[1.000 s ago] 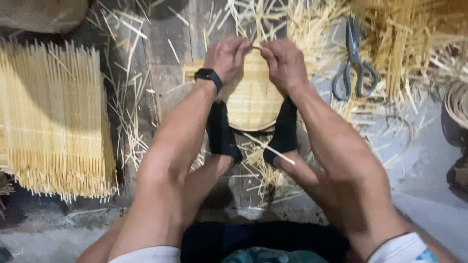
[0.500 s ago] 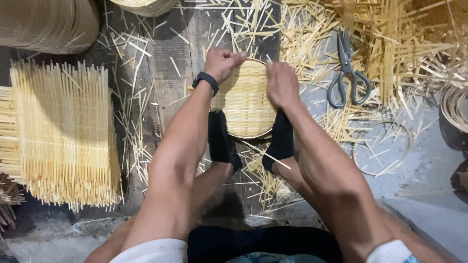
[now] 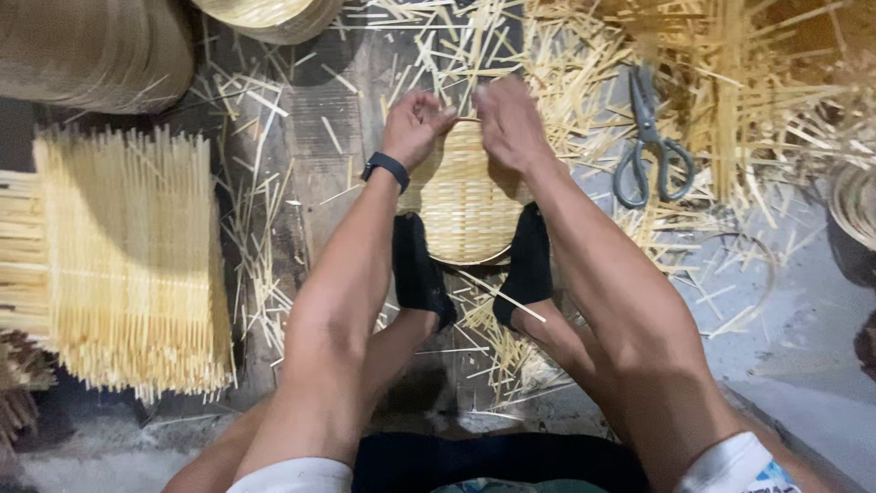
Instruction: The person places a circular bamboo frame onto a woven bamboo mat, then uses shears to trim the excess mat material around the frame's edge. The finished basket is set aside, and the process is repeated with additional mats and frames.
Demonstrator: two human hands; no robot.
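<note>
A small round woven bamboo basket (image 3: pixel 465 205) lies on the floor, clamped between my two black-socked feet (image 3: pixel 418 269). My left hand (image 3: pixel 415 123), with a black wristband, pinches the basket's far rim. My right hand (image 3: pixel 506 119) grips the same rim just beside it, fingers curled over the edge. A thin bamboo strip runs between the two hands along the rim.
A woven mat of pale bamboo strips (image 3: pixel 128 256) lies at the left. Grey scissors (image 3: pixel 650 141) rest on the floor at the right among loose bamboo slivers (image 3: pixel 730 82). Stacked woven trays (image 3: pixel 87 50) sit at the top left, coiled rims (image 3: pixel 858 201) at the right edge.
The view has shifted so the hands and basket sit slightly lower in frame. Both hands stay on the far rim, working closer together.
</note>
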